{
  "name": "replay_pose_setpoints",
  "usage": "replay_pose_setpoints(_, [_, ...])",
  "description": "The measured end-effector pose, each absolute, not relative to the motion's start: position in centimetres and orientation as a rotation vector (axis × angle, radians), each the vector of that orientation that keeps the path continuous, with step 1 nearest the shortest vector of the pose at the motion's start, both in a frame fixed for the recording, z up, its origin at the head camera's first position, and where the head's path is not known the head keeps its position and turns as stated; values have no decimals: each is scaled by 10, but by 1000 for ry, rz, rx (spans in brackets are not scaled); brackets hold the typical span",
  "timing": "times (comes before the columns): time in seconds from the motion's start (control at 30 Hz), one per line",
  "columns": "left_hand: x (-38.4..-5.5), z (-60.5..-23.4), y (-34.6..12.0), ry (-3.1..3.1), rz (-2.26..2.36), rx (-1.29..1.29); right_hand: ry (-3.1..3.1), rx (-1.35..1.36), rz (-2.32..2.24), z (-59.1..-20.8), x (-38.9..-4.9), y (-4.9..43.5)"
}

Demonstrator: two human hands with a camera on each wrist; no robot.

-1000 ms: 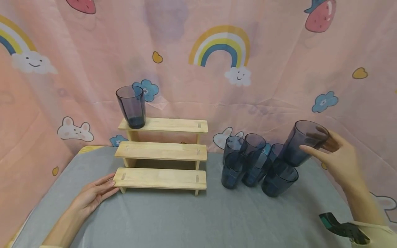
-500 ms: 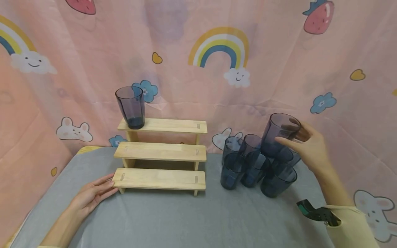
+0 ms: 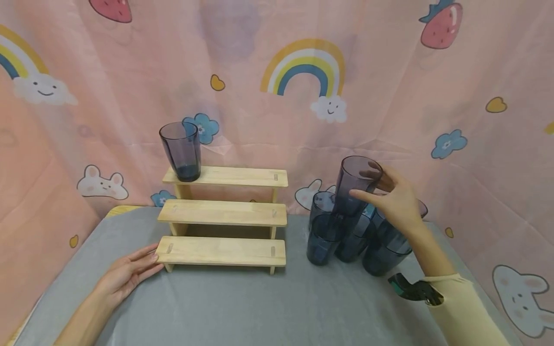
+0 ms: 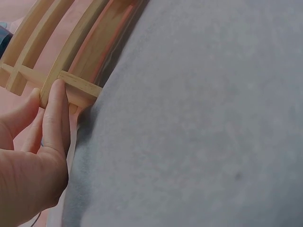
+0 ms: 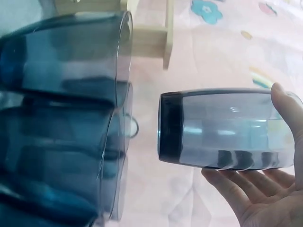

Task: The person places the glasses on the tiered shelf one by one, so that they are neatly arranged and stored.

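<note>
Nearest, a grey cloth (image 3: 242, 307) lies under everything, and a pale sleeve (image 3: 465, 305) reaches over its right side. The left hand (image 3: 125, 278) pinches the left end of the lowest board of the rack (image 3: 225, 250), thumb on one face, fingers close together on the other, probably to keep it from shifting. To the rack's right stands a tight group of glasses (image 3: 319, 247), mouths up; their overlapping tinted walls make it hard to count them or judge what is inside. Above them, the right hand (image 3: 396, 199) grips the held glass (image 3: 352, 190), thumb on one side and slightly spread fingers on the other, near the rim, seemingly so the base can pass over its neighbours; the right wrist view shows that base apart from their rims. No liquid shows in it. Farther back, an upright glass (image 3: 183, 151), with nothing visible inside, stands at the top board's left end, before the pink curtain (image 3: 242, 115).
</note>
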State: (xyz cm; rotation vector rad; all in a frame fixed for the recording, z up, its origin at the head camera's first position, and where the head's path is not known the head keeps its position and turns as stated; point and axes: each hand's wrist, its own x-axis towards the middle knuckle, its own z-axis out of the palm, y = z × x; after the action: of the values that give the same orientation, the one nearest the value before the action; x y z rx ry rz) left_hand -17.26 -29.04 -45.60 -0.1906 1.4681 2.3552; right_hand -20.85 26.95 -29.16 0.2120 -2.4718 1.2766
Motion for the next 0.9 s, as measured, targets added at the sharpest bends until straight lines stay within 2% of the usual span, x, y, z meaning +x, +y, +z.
replay_pose_setpoints(0.5, [-174, -457, -287, 1492, 2348, -225, -2389, 438, 1396, -291, -237, 211])
replay_pose_setpoints(0.9, [-173, -457, -287, 1506, 2339, -213, -2374, 475, 1437, -285, -250, 169])
